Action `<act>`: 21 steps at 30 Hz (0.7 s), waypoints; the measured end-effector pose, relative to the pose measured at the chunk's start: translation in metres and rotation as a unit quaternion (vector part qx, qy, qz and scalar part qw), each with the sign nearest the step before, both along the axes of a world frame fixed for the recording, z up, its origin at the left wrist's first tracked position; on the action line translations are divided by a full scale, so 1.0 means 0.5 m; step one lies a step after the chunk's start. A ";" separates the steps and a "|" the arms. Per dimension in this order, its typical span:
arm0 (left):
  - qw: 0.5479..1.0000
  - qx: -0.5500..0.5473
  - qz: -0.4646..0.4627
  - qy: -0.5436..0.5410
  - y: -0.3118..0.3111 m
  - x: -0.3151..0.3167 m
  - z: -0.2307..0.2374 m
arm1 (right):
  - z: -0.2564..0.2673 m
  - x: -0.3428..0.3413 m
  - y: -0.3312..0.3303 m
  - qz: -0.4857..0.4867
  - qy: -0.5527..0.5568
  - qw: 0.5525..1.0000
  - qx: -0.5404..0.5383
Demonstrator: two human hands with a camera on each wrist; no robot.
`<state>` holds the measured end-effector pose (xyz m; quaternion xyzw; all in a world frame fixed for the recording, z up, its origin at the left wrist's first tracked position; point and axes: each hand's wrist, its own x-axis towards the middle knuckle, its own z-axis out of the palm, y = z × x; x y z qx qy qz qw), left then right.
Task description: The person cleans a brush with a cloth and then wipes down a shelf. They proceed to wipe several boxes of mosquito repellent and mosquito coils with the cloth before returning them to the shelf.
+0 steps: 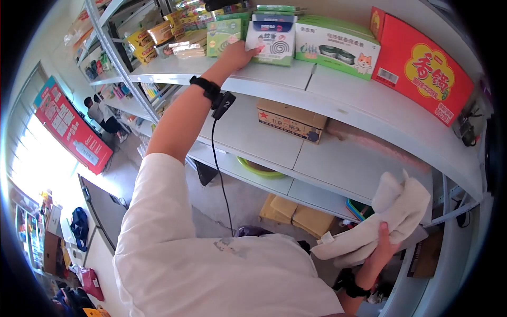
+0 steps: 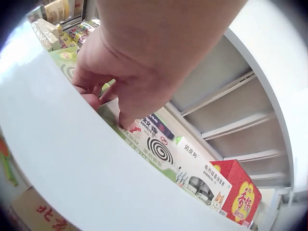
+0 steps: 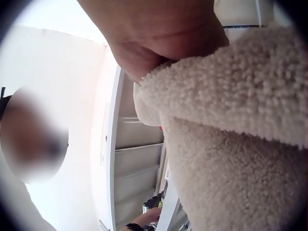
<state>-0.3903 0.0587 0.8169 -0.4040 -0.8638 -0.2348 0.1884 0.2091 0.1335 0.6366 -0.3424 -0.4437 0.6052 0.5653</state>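
Note:
My left hand (image 1: 236, 56) reaches to the upper shelf. Its thumb lies on the front of a white, blue and green mosquito coil box (image 1: 272, 41), and its other fingers bend at the box's left edge, their tips partly hidden in the left wrist view. Just left of that hand is a light green box (image 1: 223, 38) with a coil printed on it. Low on the right, my right hand (image 1: 381, 252) grips a bunched cream fleecy cloth (image 1: 403, 208), thumb over the front. In the right wrist view the cloth (image 3: 226, 91) covers the fingers.
Right along the shelf (image 1: 338, 92) stand a green-and-white box (image 1: 338, 47) and a big red carton (image 1: 422, 66). A brown carton (image 1: 290, 122) sits one shelf lower. A metal upright (image 1: 113, 61) rises at left. A cable (image 1: 222, 179) hangs from my left wrist. Another person (image 1: 103, 113) is far off.

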 end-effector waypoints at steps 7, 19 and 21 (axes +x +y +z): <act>0.990 -0.087 0.009 -0.109 -0.024 -0.003 0.057 | 0.003 -0.103 -0.057 -0.014 -0.046 0.999 0.020; 0.947 0.168 -0.080 -0.260 -0.152 -0.260 0.022 | 0.001 -0.330 -0.169 0.022 -0.027 0.999 0.011; 0.944 0.167 -0.116 -0.258 -0.142 -0.284 0.013 | -0.011 -0.355 -0.189 0.011 -0.049 0.998 0.040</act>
